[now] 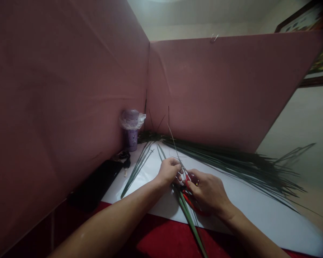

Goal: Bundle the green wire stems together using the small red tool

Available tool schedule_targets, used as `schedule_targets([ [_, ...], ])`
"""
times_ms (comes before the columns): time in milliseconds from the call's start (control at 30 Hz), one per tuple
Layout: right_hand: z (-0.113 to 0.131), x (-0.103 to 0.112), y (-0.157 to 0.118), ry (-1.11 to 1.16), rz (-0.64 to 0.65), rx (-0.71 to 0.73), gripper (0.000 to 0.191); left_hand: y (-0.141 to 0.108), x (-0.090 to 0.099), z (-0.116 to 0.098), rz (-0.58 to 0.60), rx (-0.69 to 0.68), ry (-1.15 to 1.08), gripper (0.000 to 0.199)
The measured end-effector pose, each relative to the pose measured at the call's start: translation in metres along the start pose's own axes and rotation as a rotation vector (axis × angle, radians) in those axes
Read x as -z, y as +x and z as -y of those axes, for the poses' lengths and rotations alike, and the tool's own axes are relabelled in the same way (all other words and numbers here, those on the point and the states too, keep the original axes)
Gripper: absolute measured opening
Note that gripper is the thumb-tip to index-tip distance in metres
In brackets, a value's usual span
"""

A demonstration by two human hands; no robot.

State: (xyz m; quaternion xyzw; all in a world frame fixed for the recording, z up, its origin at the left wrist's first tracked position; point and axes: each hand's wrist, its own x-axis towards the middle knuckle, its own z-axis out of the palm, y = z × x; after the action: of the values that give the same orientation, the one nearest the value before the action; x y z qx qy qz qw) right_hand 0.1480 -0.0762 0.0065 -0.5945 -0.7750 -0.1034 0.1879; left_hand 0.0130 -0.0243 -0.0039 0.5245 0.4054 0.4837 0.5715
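My right hand (pixel 208 190) is closed around the handles of red-handled scissors (pixel 195 208). Their blades lie near the fingers of my left hand (pixel 170 172), largely hidden there. My left hand pinches a thin green leaf (pixel 174 141), whose narrow tip rises above the fingers. Below both hands, long green leaf strips (pixel 190 218) run down toward me past the front edge of the white sheet (pixel 148 186). Where exactly the blades meet the leaf cannot be made out.
A large bundle of long green leaves (pixel 231 161) stretches along the back and right. More leaves (pixel 137 172) lie at left. A purple tumbler (pixel 132 134), keys (pixel 125 172) and a black flat object (pixel 97 182) stand near the left pink wall (pixel 56 89). Red cloth (pixel 156 236) shows in front.
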Motion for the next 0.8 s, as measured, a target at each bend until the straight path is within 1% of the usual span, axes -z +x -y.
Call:
schedule_targets([
  [800, 0.0018, 0.0005, 0.0012, -0.048, 0.023, -0.013, 0.015, -0.0002, 0.0001, 0.0003, 0.004, -0.018, 0.035, 0.007],
])
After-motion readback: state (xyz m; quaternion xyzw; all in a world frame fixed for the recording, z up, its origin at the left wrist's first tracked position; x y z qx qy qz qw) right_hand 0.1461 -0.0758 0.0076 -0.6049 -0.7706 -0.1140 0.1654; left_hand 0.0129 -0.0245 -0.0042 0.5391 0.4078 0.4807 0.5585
